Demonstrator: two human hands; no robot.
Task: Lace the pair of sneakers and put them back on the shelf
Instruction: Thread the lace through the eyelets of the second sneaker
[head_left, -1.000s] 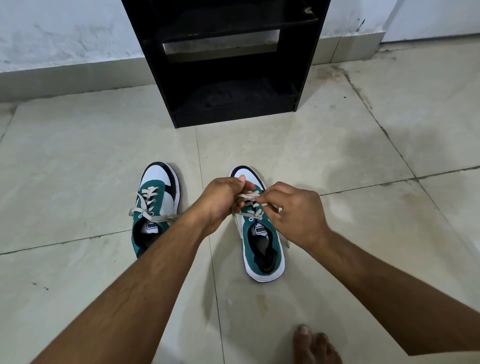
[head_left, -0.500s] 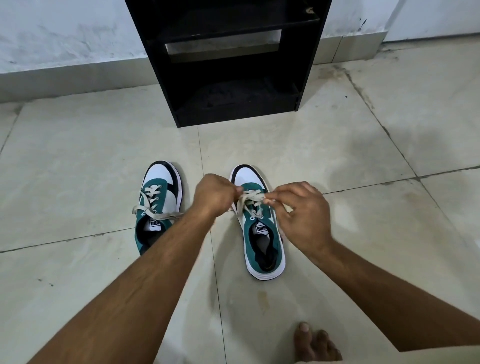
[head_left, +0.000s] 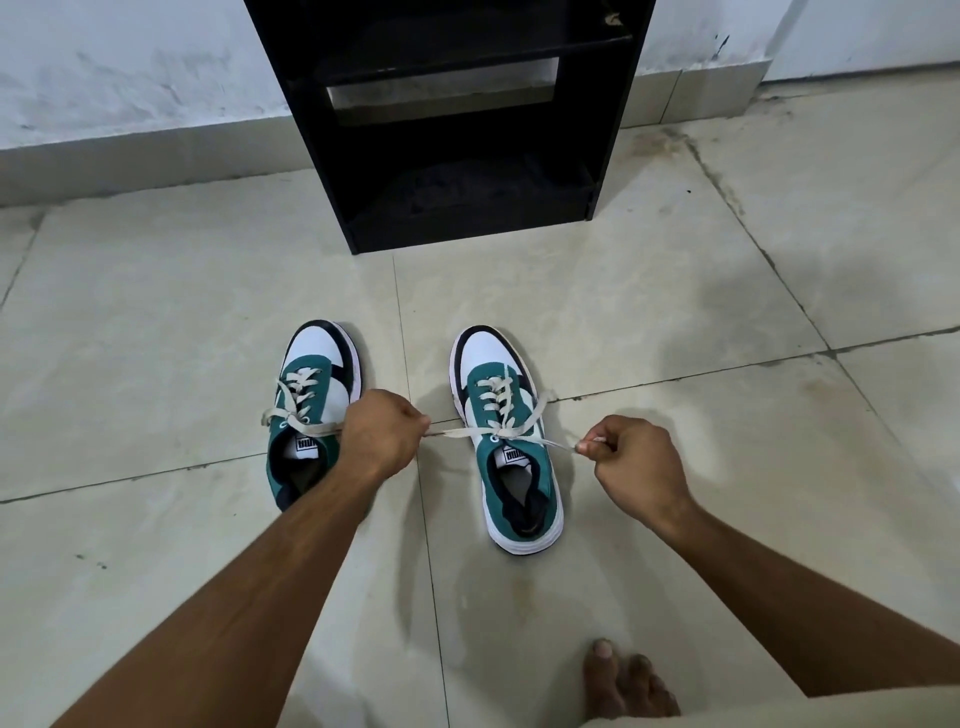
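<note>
Fingers: we see left hand (head_left: 382, 435) and right hand (head_left: 631, 457) pinching the right sneaker's (head_left: 511, 441) lace ends (head_left: 558, 442) taut.
Hidden: our left fist covers part of the left sneaker (head_left: 306, 410).
Cut off: black shelf (head_left: 447, 124), top edge of frame.

Setting: home interior, likely entryway. Evidence: pale tiled floor (head_left: 675, 291), scuffed white wall (head_left: 130, 67) with tile skirting, black shoe shelf (head_left: 613, 130) against it, bare foot (head_left: 623, 686).

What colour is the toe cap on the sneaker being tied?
White, edged in black, on the right sneaker; clearest in the head view.
</note>
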